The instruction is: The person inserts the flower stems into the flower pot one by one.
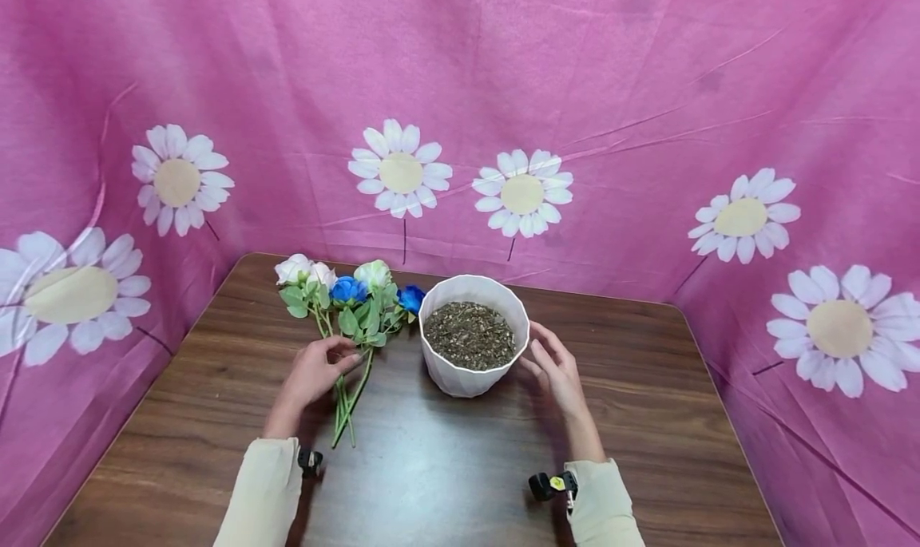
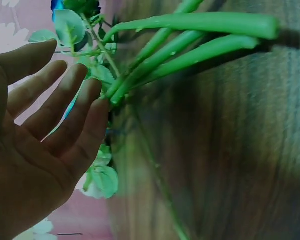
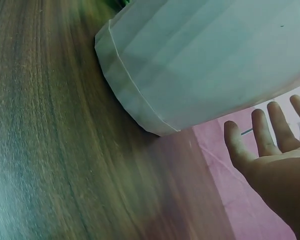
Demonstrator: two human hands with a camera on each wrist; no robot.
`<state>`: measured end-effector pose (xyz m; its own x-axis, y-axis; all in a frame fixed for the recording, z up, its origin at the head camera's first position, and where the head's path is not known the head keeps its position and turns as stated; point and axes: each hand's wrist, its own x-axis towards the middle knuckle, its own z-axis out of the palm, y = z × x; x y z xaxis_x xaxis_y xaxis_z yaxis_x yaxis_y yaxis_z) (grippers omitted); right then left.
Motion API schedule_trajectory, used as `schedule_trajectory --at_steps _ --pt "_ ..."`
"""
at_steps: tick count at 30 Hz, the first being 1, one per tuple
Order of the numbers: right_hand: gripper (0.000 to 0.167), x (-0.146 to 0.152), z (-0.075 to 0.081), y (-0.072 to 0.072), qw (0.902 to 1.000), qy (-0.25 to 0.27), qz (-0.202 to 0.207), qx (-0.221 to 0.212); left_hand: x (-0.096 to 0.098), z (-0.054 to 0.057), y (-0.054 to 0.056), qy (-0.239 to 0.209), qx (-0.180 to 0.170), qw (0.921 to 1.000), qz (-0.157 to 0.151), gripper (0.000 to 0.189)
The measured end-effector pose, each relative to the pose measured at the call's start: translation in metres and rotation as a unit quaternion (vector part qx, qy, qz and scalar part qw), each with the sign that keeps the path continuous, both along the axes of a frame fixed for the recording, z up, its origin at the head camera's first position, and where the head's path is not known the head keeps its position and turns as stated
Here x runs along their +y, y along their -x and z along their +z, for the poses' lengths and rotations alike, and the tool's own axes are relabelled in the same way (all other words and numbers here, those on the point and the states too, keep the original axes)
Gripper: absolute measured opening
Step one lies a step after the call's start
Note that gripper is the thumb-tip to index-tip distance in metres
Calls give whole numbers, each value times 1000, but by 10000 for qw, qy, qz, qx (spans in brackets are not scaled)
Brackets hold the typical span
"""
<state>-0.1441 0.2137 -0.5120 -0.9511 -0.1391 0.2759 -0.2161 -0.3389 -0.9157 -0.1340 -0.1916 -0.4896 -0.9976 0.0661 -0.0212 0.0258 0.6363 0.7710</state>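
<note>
A white faceted pot [image 1: 460,381], filled nearly halfway up or more with dark soil [image 1: 470,337], stands on the table. My right hand [image 1: 561,370] is at its right side, fingers spread and slightly bent; in the right wrist view the fingers [image 3: 264,132] lie alongside the pot's wall [image 3: 200,65]. Left of the pot lies a bunch of roses with white, pinkish, pale green and blue blooms [image 1: 349,290]. Over their green stems [image 2: 190,55] reaches my left hand [image 1: 315,374], its fingers loosely bent. The left wrist view shows the palm with no stem gripped.
The brown wooden table [image 1: 647,419] has a pink cloth [image 1: 460,68] printed with daisies behind it and at both sides. One blue rose [image 1: 410,299] rests close against the pot's left side. Small black devices [image 1: 552,485] are worn at both wrists.
</note>
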Motion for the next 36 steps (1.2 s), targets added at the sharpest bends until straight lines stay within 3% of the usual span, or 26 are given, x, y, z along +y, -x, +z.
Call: schedule_trajectory --at_steps 4,13,25,31,36 --pt "39 3 -15 6 9996 221 165 93 0 -7 2 -35 -255 9997 -9 26" --pt "38 -14 14 -6 9976 257 -221 -612 4 -7 2 140 -310 9986 -414 29" --pt "50 -13 21 -4 9950 -86 -256 -958 6 -6 1 555 -74 9965 -625 24" --pt "51 -12 20 -3 9967 -19 -164 -797 8 -11 5 761 74 9965 -341 18" --pt "52 -1 -1 7 9991 81 107 -405 12 -16 7 839 142 9963 -114 15"
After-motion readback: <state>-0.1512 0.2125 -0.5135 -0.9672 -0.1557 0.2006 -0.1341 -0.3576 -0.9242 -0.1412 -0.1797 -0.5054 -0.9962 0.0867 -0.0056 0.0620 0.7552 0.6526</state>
